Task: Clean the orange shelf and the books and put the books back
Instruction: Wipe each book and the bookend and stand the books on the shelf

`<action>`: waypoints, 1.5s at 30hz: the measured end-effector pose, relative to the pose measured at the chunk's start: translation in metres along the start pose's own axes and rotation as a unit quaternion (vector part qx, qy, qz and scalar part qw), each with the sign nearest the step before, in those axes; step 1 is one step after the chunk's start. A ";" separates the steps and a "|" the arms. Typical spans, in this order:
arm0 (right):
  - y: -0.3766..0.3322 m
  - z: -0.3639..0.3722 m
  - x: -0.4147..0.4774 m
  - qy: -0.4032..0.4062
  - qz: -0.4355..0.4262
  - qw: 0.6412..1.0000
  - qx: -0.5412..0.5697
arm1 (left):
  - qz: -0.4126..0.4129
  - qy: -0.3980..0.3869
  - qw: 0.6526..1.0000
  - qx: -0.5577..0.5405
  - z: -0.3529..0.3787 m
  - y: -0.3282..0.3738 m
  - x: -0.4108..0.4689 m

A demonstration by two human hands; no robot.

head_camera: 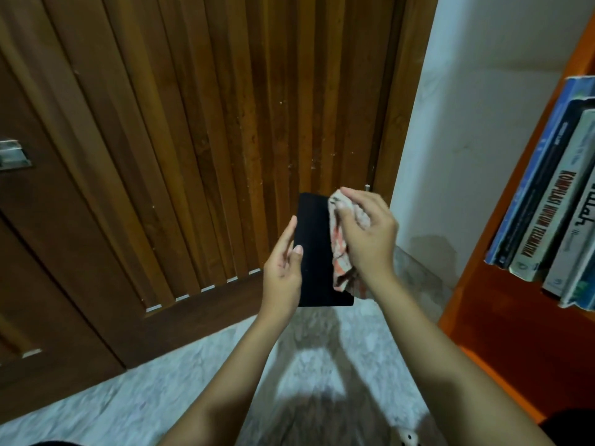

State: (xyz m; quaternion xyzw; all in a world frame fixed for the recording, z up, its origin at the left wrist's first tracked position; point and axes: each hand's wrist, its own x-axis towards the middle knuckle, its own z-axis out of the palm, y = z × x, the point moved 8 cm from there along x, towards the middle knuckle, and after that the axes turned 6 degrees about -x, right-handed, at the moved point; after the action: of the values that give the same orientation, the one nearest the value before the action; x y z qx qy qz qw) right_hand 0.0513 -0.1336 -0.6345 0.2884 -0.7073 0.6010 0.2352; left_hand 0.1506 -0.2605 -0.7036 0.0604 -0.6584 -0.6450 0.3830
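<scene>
I hold a black book [314, 252] upright in front of me, above the floor. My left hand [283, 268] grips its left edge, thumb on the cover. My right hand [367, 233] clutches a crumpled pink and orange cloth [341, 265] and presses it against the right side of the book's cover. The orange shelf [489, 300] stands at the right edge of the view, with several books [547, 220] leaning on it, spines outward.
A brown slatted wooden door [193, 140] fills the space ahead, with a metal handle [13, 156] at the far left. A white wall [450, 140] lies between door and shelf. Pale marbled floor [161, 381] spreads below.
</scene>
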 end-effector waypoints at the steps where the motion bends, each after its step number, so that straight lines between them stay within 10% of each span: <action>1: -0.011 0.006 0.000 -0.006 -0.041 0.999 -0.005 | 0.011 -0.004 1.000 0.005 0.004 0.004 -0.001; 13: -0.033 0.037 -0.003 -0.024 -0.178 0.982 -0.062 | 0.042 0.013 0.999 0.017 0.007 0.021 -0.007; 24: 0.045 -0.014 -0.003 0.143 0.142 0.979 -0.020 | 0.010 0.001 0.999 -0.039 0.012 0.022 -0.012; 31: -0.006 0.013 -0.020 0.062 -0.087 0.993 -0.038 | -0.036 -0.005 0.997 -0.069 0.022 0.014 -0.001; 37: 0.064 -0.017 -0.018 0.121 0.148 0.981 -0.016 | -0.033 0.007 0.997 -0.072 0.011 0.007 0.005; 45: 0.007 0.017 -0.041 0.026 -0.103 0.994 -0.010 | -0.046 0.031 0.990 -0.129 0.014 0.006 0.015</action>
State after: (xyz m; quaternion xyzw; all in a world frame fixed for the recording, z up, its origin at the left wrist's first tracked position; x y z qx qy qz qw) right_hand 0.0767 -0.1443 -0.6701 0.3415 -0.6734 0.5741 0.3168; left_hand 0.1338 -0.2569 -0.6901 0.0606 -0.5544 -0.7390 0.3779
